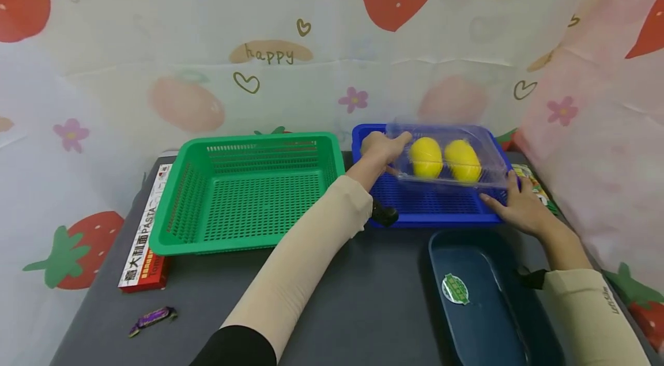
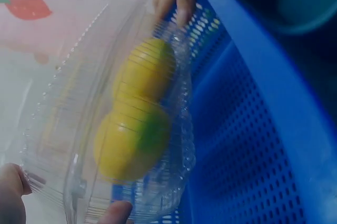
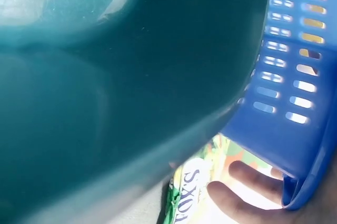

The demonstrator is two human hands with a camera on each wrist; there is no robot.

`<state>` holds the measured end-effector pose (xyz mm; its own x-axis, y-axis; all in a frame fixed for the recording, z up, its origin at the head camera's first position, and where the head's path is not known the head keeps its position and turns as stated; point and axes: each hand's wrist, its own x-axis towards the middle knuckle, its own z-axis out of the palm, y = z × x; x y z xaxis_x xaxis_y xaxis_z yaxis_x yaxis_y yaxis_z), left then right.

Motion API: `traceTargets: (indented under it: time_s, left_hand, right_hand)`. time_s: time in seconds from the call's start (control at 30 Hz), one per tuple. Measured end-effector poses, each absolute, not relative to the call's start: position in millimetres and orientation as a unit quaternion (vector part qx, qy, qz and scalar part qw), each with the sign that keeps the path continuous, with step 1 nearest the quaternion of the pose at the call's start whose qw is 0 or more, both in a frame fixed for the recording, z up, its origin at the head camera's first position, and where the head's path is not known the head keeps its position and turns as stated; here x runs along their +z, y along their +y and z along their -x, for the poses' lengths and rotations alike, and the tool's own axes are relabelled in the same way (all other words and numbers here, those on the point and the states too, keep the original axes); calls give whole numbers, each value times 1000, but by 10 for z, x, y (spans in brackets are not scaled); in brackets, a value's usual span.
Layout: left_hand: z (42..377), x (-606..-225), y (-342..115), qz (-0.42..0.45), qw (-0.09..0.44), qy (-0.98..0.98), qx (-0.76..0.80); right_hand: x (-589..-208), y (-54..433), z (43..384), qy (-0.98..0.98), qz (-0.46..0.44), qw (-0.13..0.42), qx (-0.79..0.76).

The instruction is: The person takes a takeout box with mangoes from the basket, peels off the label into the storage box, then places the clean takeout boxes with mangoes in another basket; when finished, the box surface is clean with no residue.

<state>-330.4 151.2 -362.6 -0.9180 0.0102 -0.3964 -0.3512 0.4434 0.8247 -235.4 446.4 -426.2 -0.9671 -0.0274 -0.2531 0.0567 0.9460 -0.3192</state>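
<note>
A clear plastic clamshell box holding two yellow lemon-like fruits sits tilted inside the blue basket at the back right. My left hand grips the box's left end; the left wrist view shows fingertips on both sides of the clear plastic. In that view a green patch marks the nearer fruit. At the basket's right end, my right hand holds the rim, and its fingers show outside the wall in the right wrist view.
Left of the blue basket stands a green basket, partly over a red and white pasta box. A purple-wrapped candy lies front left. A dark blue tray sits front right. A colourful packet lies beyond the blue basket.
</note>
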Motion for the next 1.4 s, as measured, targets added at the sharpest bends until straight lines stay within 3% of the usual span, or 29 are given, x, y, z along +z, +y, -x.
traceTargets:
  time_s: [0.3, 0.67, 1.1, 1.4]
  left_hand:
    - [3248, -3712, 1483, 95, 162, 882, 432]
    - [3172, -3788, 1507, 98, 215, 870, 433]
    - [3010, -3799, 1599, 57, 176, 926, 330]
    - [2970, -3770, 1642, 59, 208, 913, 345]
  right_hand:
    - [-4249, 4433, 2316, 975, -12, 131, -178]
    - [-4235, 4443, 2306, 975, -11, 126, -182]
    - [-4237, 4467, 2334, 976, -13, 125, -180]
    - [-4265, 4524, 2408, 975, -14, 133, -178]
